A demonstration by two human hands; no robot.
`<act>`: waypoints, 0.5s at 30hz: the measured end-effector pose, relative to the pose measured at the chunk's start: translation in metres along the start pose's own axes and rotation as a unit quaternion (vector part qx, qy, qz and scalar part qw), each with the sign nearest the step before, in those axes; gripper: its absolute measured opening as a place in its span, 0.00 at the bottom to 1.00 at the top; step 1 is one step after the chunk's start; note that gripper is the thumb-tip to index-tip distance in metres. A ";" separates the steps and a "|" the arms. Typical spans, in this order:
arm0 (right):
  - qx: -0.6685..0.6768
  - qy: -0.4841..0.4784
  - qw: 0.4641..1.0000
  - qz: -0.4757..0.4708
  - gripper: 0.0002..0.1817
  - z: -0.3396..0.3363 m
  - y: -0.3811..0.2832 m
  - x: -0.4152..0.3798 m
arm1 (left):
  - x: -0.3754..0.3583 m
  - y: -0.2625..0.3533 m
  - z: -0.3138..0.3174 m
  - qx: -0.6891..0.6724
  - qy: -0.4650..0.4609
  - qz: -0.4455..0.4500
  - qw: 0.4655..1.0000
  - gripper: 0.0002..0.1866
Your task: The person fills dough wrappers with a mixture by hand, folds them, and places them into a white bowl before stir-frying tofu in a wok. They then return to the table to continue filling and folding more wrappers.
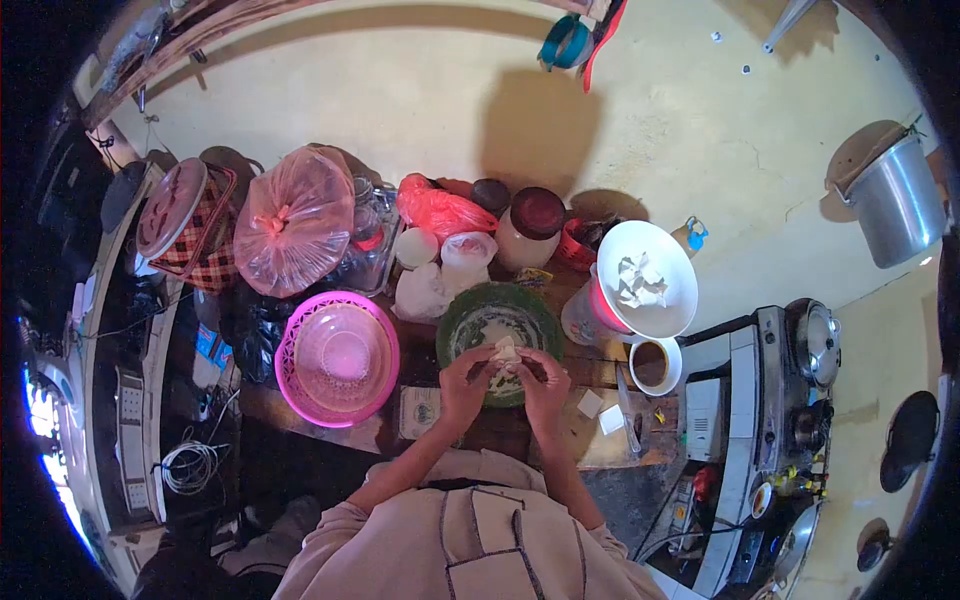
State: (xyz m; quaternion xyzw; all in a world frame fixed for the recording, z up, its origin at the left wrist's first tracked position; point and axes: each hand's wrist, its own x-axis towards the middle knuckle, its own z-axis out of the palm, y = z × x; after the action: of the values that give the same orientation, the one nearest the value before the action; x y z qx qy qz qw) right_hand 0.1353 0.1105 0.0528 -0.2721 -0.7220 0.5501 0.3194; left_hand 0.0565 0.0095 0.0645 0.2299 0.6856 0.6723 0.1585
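Note:
Over a green basin [455,330] smeared inside with a pale, pasty mixture, both my hands meet in front of me. A small white square wrapper [507,350] is pinched between their fingertips. My left hand [465,385] closes on its left side, and my right hand [545,387] grips its right side. Whether anything lies inside the wrapper is too small to tell. Two flat white squares [590,403] lie on the wooden table to the right, beside a knife [628,410]. Farther right, a white bowl [680,270] holds several folded white pieces.
A pink basket-edged basin [290,370] stands at left, near a tied pink plastic bag [290,220]. Behind the basin are a red bag [440,208] and a dark-lidded jar [532,245]. A cup of brown liquid [652,364] sits at right, before the stove [772,380].

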 end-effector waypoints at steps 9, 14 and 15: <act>0.036 -0.128 0.991 0.009 0.16 -0.024 -0.006 0.016 | 0.007 -0.018 0.001 0.083 -0.109 0.034 0.990 0.22; 0.086 -0.173 0.981 -0.027 0.15 -0.053 -0.020 0.012 | 0.006 0.009 -0.002 -0.083 -0.179 0.099 0.975 0.19; 0.110 -0.174 0.977 -0.048 0.15 -0.058 -0.019 0.013 | 0.001 0.015 -0.005 -0.157 -0.187 0.069 0.967 0.17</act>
State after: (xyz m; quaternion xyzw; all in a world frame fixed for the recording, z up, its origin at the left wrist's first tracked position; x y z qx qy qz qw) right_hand 0.1705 0.1512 0.0842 -0.1004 -0.7139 0.6491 0.2429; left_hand 0.0540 0.0056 0.0797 0.3706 0.5123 0.7257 0.2712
